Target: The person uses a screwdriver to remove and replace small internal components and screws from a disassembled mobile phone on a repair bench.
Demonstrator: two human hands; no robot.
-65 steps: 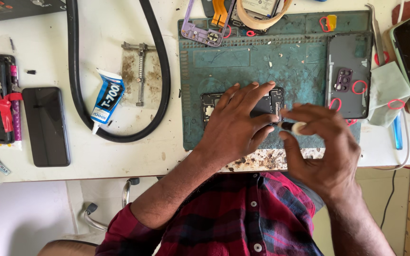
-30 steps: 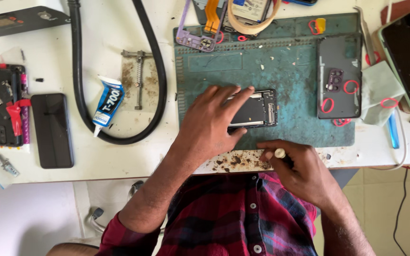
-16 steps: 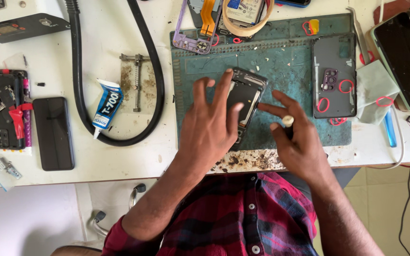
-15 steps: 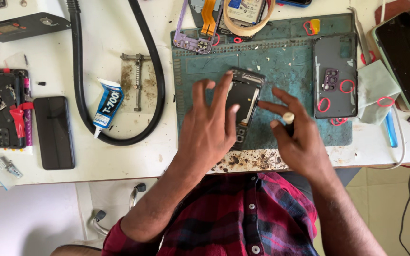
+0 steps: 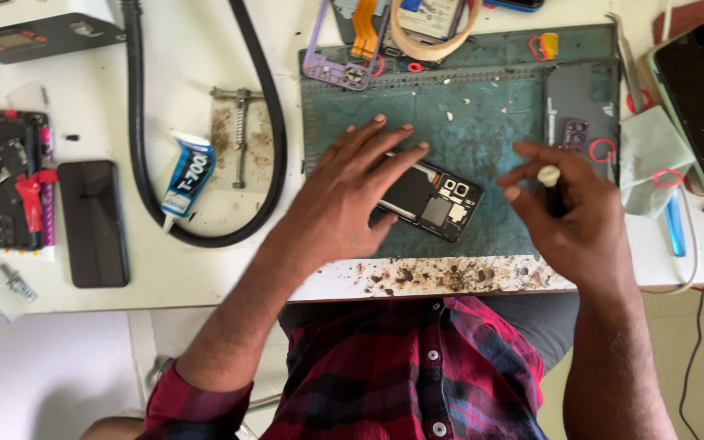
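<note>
An opened dark phone (image 5: 435,198) with its inner boards showing lies tilted on the green work mat (image 5: 482,114). My left hand (image 5: 350,195) rests flat on its left part, fingers spread, pressing it to the mat. My right hand (image 5: 568,213) hovers just to the right of the phone, fingers closed round a thin dark screwdriver (image 5: 551,189) with a pale cap, held upright. The tool's tip is hidden by my fingers.
A grey phone back cover (image 5: 580,110) lies at the mat's right. A glue tube (image 5: 188,173), black hose (image 5: 205,122), dark phone (image 5: 93,222) and a dismantled phone (image 5: 10,183) sit left. Another phone (image 5: 698,102) and cloth (image 5: 649,151) lie right. A purple frame (image 5: 337,69) lies behind.
The phone has been turned and slid to lie tilted lower on the mat. My right hand drew away to the right with the screwdriver.
</note>
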